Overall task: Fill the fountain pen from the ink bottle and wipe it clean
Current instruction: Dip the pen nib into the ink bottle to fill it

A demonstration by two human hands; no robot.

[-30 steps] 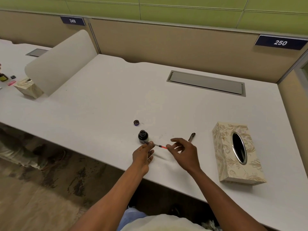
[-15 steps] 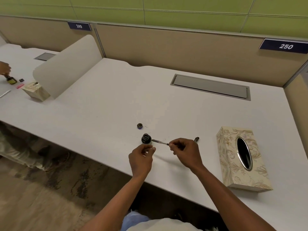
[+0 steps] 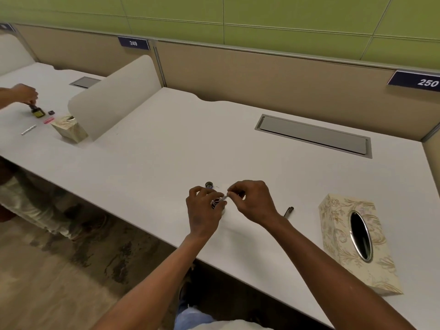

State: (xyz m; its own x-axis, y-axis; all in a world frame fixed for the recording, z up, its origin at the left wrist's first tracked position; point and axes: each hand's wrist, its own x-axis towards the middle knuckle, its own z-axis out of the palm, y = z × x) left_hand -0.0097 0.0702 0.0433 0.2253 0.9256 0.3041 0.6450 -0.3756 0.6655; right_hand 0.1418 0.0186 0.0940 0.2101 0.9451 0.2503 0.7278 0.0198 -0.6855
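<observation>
Right, my left hand curls round the ink bottle on the desk while my right hand pinches the pen, its tip angled down at the bottle's mouth, the bottle cap just beyond my left fingers and the pen cap lying beside my right wrist.

You face a long white desk with a grey cable hatch set flush near its far edge. Near the front edge stands the ink bottle, its cap just behind it. A dark pen cap lies to the right, and a floral tissue box sits toward the right end. Toward the left end lie a second tissue box, a small bottle and a white pen.
</observation>
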